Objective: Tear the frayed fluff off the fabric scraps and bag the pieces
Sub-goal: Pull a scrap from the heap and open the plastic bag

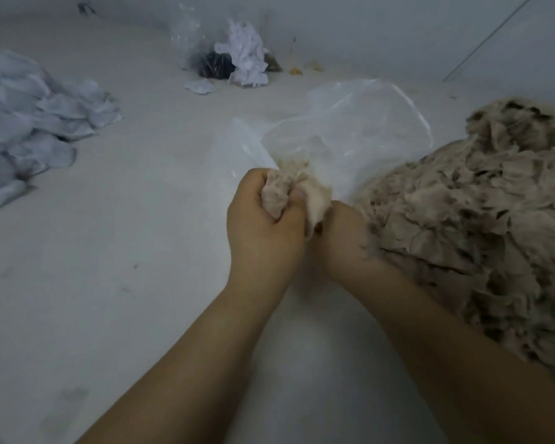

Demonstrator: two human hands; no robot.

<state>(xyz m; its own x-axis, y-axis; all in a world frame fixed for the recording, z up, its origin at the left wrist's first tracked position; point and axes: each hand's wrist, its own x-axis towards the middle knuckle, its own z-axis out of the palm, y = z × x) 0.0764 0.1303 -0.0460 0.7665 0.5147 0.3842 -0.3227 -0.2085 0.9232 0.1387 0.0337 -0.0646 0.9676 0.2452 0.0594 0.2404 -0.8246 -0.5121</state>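
Floor: you are working over a pale grey smooth floor [116, 251] that is filling most of the frame.
Beige heap: a big mound of frayed beige fabric scraps [481, 225] is lying along the right edge, touching your right forearm.
White pile: a heap of flat white fabric pieces [29, 123] is sitting at the left edge, well apart from your hands.
Open bag: a clear crumpled plastic bag [359, 129] is lying just above your hands at centre, its mouth facing you.
Far bag: a second clear plastic bag [205, 46] holding white and dark scraps is standing at upper centre.
Left hand: your left hand [263, 232] is clenching a fluffy beige fabric scrap [285, 193] at centre frame.
Right hand: your right hand [343, 238] is gripping the same scrap, pressed against the left.
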